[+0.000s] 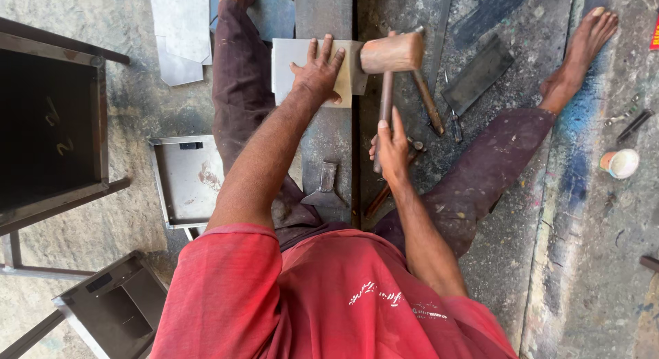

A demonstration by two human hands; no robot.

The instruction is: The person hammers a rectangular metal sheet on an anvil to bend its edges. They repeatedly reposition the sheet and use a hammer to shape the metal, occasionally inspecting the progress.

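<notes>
My left hand (pixel 319 74) lies flat, fingers spread, on a small grey sheet-metal piece (pixel 288 64) that rests on a long steel beam (pixel 328 136) between my legs. My right hand (pixel 391 149) is closed around the handle of a wooden mallet (pixel 392 53), whose head sits at the right edge of the metal piece. I sit on the floor with legs apart on either side of the beam.
A metal wedge tool (pixel 326 187) lies on the beam near me. A second hammer (pixel 427 101), a screwdriver (pixel 453 122) and a dark flat bar (pixel 478 74) lie right. Folded metal trays (pixel 185 180) and a dark box frame (pixel 51 125) stand left. A small cup (pixel 621 163) sits far right.
</notes>
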